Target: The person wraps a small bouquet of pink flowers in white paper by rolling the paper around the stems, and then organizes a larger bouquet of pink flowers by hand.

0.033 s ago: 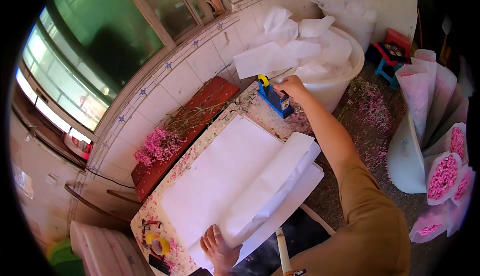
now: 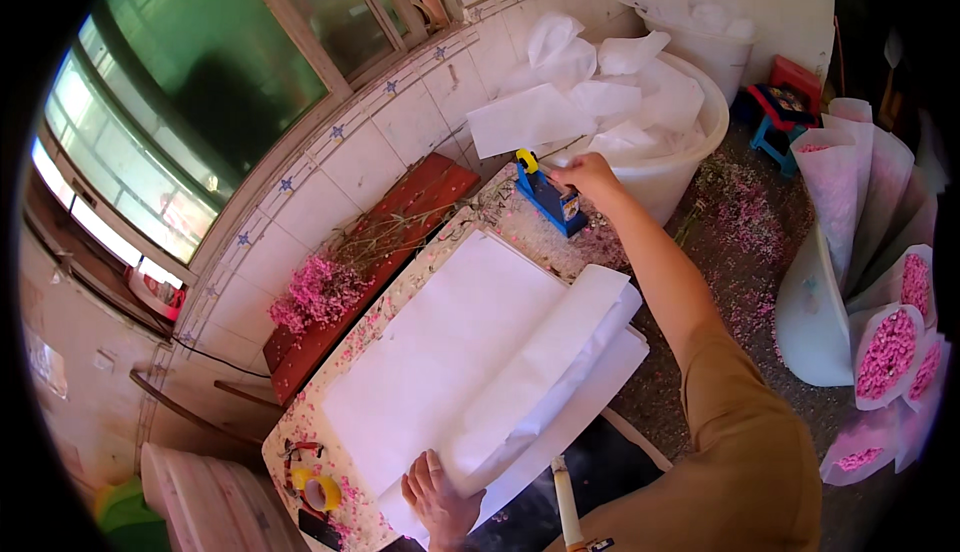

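The hands are apart: the left hand (image 2: 440,505) rests on the folded white paper (image 2: 440,342), presumably to stop it unrolling; whether it also grips cannot be told. The right hand (image 2: 590,178) is at the blue tape dispenser (image 2: 551,207), set beside this hand on the desk (image 2: 310,418), likely for easy access; its grip cannot be confirmed.

hands (image 2: 438,500) apart, left on white paper (image 2: 440,342), right (image 2: 590,174) at blue tape dispenser (image 2: 546,198)
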Motion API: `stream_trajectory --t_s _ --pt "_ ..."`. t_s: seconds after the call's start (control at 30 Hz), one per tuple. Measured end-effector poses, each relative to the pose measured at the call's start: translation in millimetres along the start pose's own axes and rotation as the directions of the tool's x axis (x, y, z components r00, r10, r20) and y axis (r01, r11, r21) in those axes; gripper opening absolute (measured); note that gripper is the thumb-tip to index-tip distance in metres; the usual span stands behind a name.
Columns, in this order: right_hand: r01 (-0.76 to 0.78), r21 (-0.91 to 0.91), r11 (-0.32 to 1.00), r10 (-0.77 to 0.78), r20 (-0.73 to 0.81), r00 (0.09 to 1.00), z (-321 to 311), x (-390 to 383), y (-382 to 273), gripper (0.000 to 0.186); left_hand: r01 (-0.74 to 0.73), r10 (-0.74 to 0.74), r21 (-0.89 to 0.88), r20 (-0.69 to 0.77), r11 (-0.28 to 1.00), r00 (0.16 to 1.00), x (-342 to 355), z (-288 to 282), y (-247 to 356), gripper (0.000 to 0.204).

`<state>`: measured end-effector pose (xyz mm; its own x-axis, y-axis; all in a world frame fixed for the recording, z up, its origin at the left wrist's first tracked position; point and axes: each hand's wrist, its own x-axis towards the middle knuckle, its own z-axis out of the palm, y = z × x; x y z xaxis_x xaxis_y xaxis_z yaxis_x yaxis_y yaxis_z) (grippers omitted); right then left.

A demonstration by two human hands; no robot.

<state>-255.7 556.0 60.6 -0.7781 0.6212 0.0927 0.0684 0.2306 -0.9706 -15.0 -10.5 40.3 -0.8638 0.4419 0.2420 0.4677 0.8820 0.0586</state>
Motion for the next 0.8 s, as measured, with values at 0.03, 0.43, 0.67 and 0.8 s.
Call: stream_trajectory --t_s 0.03,0.43,0.67,0.8 --pt "0.002 0.107 0.994 -0.005 0.03 1.0 -2 -25 -1 0.026 0.005 -0.005 0.005 0.0 1.0 1.0 0 -2 -1 0.113" --pt "-0.133 -0.462 0.877 0.195 0.089 0.977 -24 -28 82 0.027 0.03 -0.033 -0.098 -0.029 0.995 0.999 2 -12 5 0.106" --pt "0.036 0.101 0.994 -0.068 0.341 0.938 8 -223 -68 0.025 0.062 -0.074 -0.211 -0.052 0.975 0.996 -7 -15 -4 0.102" --pt "-0.236 0.114 0.965 0.074 0.745 0.663 100 -387 -100 0.026 0.082 -0.1 -0.223 -0.069 0.971 0.993 -28 -7 -16 0.101"
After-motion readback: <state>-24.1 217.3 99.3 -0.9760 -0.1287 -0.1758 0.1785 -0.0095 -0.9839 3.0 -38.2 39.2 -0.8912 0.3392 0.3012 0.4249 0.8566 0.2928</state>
